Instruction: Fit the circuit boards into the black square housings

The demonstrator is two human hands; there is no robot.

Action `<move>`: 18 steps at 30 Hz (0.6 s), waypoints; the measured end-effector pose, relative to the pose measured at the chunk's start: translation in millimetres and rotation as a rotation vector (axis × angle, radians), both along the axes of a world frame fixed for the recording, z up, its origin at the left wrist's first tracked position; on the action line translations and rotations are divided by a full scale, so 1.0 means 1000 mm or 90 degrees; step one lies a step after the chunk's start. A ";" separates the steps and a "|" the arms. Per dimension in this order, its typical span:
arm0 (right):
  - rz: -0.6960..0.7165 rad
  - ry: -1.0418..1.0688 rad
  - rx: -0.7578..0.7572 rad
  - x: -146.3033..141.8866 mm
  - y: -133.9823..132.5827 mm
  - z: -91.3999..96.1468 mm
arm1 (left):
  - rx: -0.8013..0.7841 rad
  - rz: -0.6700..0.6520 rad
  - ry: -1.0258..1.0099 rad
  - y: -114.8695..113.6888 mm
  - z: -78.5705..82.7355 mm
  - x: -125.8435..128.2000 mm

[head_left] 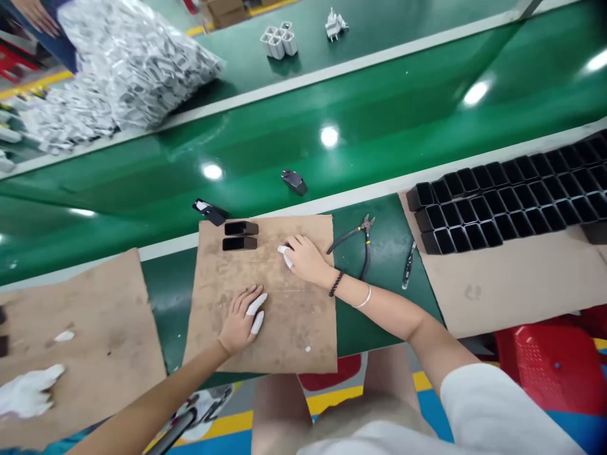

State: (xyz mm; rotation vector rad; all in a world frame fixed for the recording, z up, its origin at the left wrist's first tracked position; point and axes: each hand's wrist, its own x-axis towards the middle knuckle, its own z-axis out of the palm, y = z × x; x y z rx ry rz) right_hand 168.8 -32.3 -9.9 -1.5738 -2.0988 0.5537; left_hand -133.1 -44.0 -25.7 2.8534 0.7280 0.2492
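My left hand (243, 321) lies on a stained cardboard sheet (284, 344), its fingers stretched out and nothing in them. White finger cots cover its thumb and index finger. Farther up the same sheet rests my right hand (306, 258), with white cots on two digits; its fingers are loosely bent and I see nothing held. Left of it, two hollow black rectangular cases (240, 244) lie side by side. A black case with a white part inside (210, 212) sits at the sheet's top left corner. Cutting pliers (367, 229) with dark handles lie open, just right of the sheet.
A slim black tool (408, 266) lies beyond the pliers. Rows of black cases (474, 208) stand on cardboard at right. A black part (294, 182) sits on the green surface. Across are a bag of grey parts (142, 69) and a person's hand (35, 16). A white glove (28, 392) lies left.
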 end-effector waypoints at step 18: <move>-0.031 0.063 0.015 0.008 -0.022 0.013 | 0.005 0.051 0.122 -0.002 -0.002 0.009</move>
